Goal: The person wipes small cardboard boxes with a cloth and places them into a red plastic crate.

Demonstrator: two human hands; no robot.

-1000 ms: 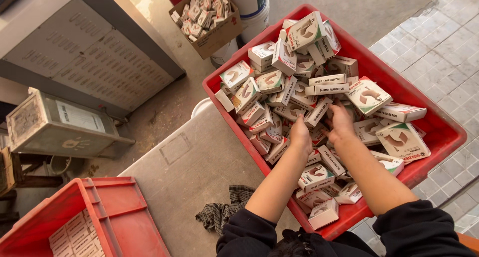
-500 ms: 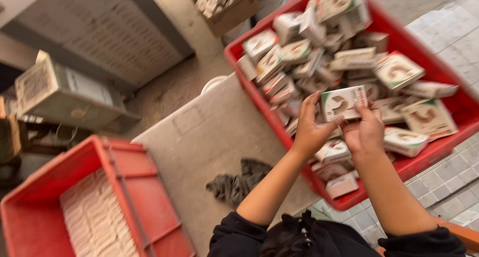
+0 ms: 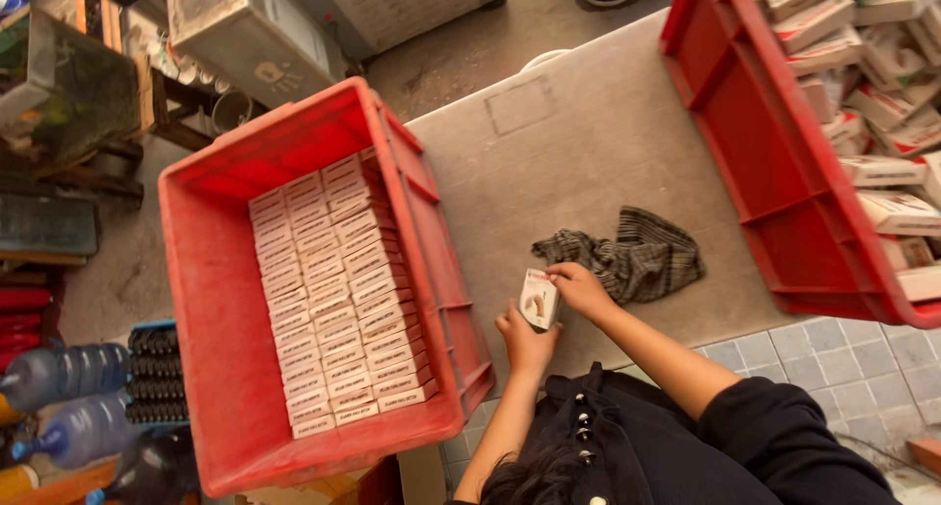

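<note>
On a grey counter, between a red crate of neatly rowed boxes and another of loose ones, beside a checked cloth, left hand and right hand each grip one small white box.

Soft even daylight, sharp focus, wide-angle edge distortion

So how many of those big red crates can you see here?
2. One red crate sits at the left, with small boxes packed in neat rows. The other red crate is at the upper right, cut off by the frame, holding loose boxes. Others may lie out of view.
</note>
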